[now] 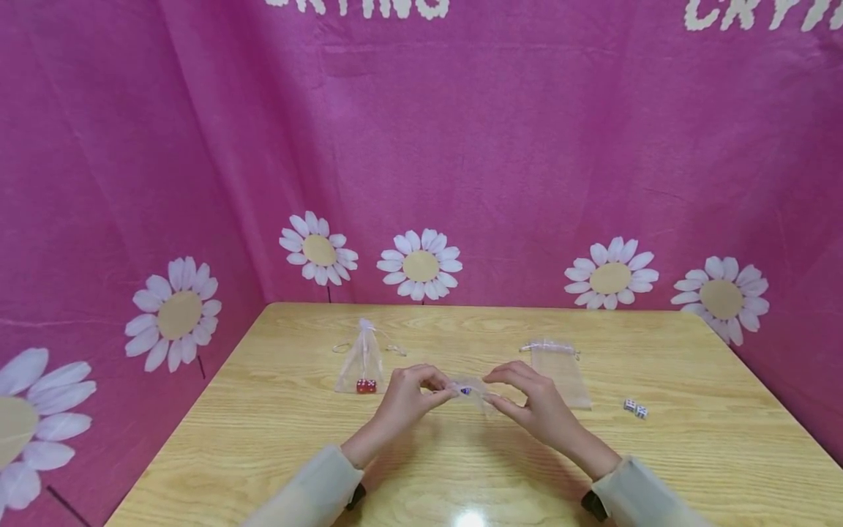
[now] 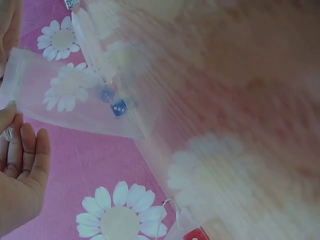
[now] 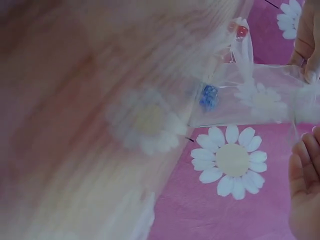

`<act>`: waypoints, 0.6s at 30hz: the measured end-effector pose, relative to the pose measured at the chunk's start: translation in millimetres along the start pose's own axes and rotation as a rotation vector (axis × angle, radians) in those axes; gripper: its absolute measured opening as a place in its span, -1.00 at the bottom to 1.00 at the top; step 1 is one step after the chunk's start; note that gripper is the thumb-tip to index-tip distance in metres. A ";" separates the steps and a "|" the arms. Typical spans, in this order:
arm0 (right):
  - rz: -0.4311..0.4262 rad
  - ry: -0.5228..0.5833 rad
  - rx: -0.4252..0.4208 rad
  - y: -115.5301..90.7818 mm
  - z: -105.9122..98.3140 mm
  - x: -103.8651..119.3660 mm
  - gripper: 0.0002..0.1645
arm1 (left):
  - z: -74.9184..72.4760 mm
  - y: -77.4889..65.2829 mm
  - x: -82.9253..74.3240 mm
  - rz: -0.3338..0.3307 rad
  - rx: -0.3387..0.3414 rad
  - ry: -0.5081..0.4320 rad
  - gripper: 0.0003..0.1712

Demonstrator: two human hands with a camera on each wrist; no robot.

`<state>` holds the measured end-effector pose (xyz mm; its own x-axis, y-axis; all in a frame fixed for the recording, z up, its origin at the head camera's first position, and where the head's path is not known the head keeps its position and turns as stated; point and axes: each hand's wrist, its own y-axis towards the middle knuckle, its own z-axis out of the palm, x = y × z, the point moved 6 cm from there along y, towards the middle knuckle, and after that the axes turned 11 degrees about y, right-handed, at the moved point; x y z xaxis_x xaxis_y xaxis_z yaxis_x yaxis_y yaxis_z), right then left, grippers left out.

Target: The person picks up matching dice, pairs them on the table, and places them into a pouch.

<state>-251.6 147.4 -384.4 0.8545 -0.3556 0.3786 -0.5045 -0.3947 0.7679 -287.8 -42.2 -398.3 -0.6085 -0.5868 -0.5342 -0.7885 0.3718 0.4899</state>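
A sheer white drawstring bag hangs between my two hands, low over the table in the head view. Two blue dice lie at its bottom end and show through the mesh. My left hand pinches one side of the bag's mouth between thumb and fingers. On the other side, my right hand grips the mouth edge with thumb and fingertips. In the left wrist view the bag is stretched out flat, and the drawstring ends are partly hidden by the fingers.
At the left on the wooden table a gathered sheer bag holds red dice. A flat sheer bag lies right of centre, with two white dice beside it. Pink flowered cloth surrounds the table's back and sides.
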 end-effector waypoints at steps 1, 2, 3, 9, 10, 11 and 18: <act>0.035 0.023 -0.015 -1.1 -1.6 -1.7 -0.64 | -0.5 0.0 -0.3 0.005 -0.003 -0.001 -0.91; 0.077 0.051 -0.028 -2.5 -3.4 -4.4 -0.66 | -1.1 0.0 -0.6 0.009 -0.004 -0.001 -0.91; 0.121 0.076 -0.042 -4.2 -5.4 -7.5 -0.68 | -2.0 0.0 -1.0 0.011 -0.005 -0.007 -0.90; 0.413 0.238 -0.053 -18.5 -16.8 -29.7 -0.73 | -7.8 0.7 -4.3 0.028 -0.012 -0.006 -0.92; 0.443 0.264 -0.041 -20.4 -17.7 -32.0 -0.71 | -8.4 0.6 -4.6 0.029 -0.013 -0.002 -0.92; 0.461 0.290 -0.025 -21.9 -18.2 -33.6 -0.68 | -8.9 0.6 -4.6 0.026 -0.013 0.000 -0.92; 0.363 0.262 0.067 -22.6 -16.1 -30.8 -0.64 | -8.2 0.0 -7.1 0.027 -0.011 -0.011 -0.92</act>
<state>-264.6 180.9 -405.1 0.6190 -0.2575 0.7420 -0.7767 -0.3408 0.5297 -282.8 -44.0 -388.9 -0.6303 -0.5691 -0.5281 -0.7711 0.3794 0.5114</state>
